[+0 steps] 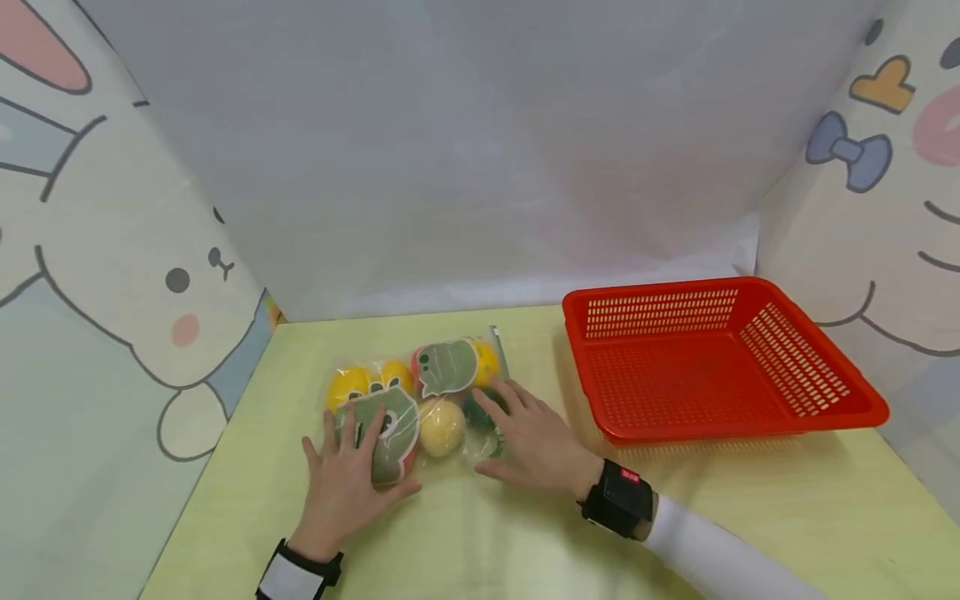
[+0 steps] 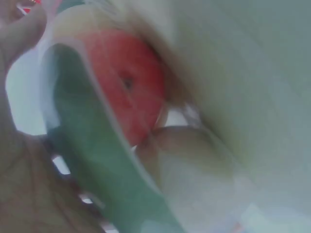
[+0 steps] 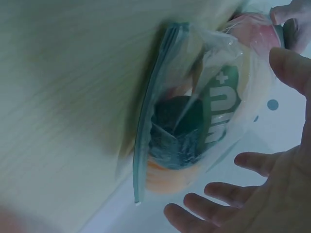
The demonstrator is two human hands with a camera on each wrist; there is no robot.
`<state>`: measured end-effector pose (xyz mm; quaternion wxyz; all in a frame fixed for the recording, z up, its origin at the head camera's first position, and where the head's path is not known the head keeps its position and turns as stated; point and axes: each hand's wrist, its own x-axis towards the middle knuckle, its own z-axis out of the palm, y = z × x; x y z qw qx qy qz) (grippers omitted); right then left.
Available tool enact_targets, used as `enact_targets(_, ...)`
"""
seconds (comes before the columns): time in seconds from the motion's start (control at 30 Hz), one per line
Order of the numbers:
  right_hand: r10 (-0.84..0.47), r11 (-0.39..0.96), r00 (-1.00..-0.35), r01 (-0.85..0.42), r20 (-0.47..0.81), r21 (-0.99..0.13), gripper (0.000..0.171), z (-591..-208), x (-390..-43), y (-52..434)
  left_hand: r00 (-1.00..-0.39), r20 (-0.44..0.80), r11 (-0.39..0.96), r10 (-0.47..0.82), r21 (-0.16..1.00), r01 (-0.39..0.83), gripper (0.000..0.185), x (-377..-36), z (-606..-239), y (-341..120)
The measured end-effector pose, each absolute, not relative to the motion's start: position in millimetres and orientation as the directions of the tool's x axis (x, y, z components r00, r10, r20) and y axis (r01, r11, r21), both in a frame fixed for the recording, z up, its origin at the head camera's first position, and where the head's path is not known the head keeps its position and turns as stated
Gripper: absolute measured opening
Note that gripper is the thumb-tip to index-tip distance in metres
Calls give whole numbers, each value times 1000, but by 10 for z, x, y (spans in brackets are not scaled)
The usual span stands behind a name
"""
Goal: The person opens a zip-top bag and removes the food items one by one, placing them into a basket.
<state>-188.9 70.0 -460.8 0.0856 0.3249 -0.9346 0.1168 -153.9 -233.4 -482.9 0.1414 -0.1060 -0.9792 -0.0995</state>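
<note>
Clear plastic bag (image 1: 420, 400) lies flat on yellow-green table, lower centre-left of head view. Printed with green dinosaur figures. Inside: yellow balls, pale yellow ball, red one, dark green one. Zip edge at right side, seen in right wrist view.

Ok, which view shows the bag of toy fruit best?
Head view: the whole bag lies on the table between both hands. Left wrist shows only a blurred close-up of its contents; right wrist shows its zip edge and one end.
</note>
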Motion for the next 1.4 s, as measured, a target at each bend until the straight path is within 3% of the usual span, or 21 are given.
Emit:
enact_targets(0.2,-565,797,-822,-564,63,-214,113,-4726,-2053,617,-940,290,944,183,217,250,109,-1604,-4885,-2316)
enact_targets(0.33,-551,810,-834,-540,19,-230,115,-4775,-2066,601,-930,309,942,200,202,269,104,-1654,-4881,-2300)
enact_targets(0.73,-544,814,-832,-555,111,-170,89,-4731,-1978,639,-919,250,920,304,175,352,103,-1911,-4864,-2398)
enact_targets(1.13,-532,826,-831,-552,163,-119,88,-4685,-1767,670,-882,212,858,422,221,464,79,-2362,-4691,-2457)
enact_targets(1.4,-553,820,-813,-570,185,-54,82,-4694,-1652,628,-878,206,872,432,152,465,80,-2583,-4620,-2400)
